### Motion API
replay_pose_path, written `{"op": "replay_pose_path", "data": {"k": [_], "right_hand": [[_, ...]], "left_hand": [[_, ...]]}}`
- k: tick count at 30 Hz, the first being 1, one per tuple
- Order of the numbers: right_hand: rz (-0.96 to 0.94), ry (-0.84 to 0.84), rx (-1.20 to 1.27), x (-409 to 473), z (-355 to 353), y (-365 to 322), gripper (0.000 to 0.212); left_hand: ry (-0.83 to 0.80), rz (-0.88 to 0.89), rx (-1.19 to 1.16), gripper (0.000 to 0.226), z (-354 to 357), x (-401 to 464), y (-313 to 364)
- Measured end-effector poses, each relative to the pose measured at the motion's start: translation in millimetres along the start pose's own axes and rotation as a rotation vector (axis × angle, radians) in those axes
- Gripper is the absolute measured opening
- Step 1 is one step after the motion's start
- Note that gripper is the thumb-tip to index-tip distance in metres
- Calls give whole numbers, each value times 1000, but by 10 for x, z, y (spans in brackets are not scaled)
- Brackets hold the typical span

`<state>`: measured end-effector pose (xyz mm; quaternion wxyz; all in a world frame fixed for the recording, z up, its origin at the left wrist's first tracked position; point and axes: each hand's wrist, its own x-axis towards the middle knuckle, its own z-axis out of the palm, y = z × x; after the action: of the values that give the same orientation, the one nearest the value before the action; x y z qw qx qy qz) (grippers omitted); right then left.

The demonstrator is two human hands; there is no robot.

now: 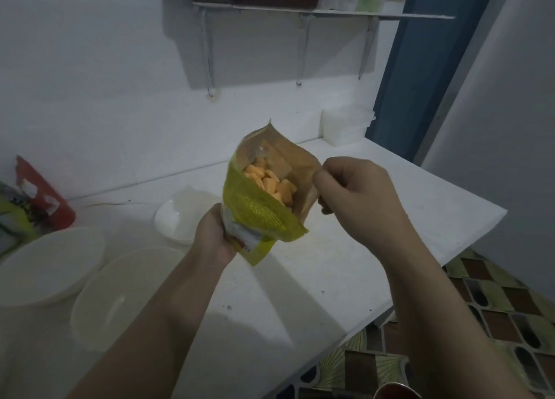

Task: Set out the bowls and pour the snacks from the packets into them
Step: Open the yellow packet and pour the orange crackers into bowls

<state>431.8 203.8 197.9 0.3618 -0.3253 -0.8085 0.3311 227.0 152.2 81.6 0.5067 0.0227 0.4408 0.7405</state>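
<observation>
Your left hand [214, 236] is wrapped around the lower part of a yellow packet [258, 209], fingers closed on it, holding it up over the counter [345, 248] with its mouth tilted up and toward you. Your right hand [357, 200] is curled, thumb and fingers pinching the right edge of the packet's torn top and pulling the mouth wide. Inside you can see orange snacks [267, 182] lying against the brownish lining. The packet's yellow face carries rows of small print and a red and white patch near your left palm, but the writing is too blurred to read and no brand can be made out. The packet sits between your two hands, just above the white counter. Below and left of it stands a small white bowl [174, 218], partly hidden by your left hand. Nearer you on the left stand two larger pale bowls [120, 296], side by side, the left one [51, 266] touching or nearly touching the other. At the far left edge lies a red packet [42, 197] with another printed yellow packet [12, 218] in front of it; their lettering is also unreadable. A white tub [345, 125] sits at the counter's far corner, under a wall shelf [324, 12].
</observation>
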Motion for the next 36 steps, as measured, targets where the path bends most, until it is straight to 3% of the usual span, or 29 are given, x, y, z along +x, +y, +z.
{"op": "replay_pose_path", "data": {"k": [5,8,13,22,31,36], "right_hand": [[-80,67,-7,-1,169,-158,29],[-97,28,56,41,362,-302,28],[-161,-74,116,75,828,-696,26],[-250,-136,238,-41,1904,-1564,26],[-231,-221,223,-291,3054,-2138,25],[-147,-232,250,-287,3520,-2230,11]], "left_hand": [[8,92,5,38,-163,-11,342],[10,203,21,28,-358,-94,491],[22,264,-3,43,-930,-382,852],[134,456,-3,38,-1997,-1074,1879],[457,509,-105,43,-3205,-1504,2490],[571,593,-36,33,-3542,-1490,2627]]}}
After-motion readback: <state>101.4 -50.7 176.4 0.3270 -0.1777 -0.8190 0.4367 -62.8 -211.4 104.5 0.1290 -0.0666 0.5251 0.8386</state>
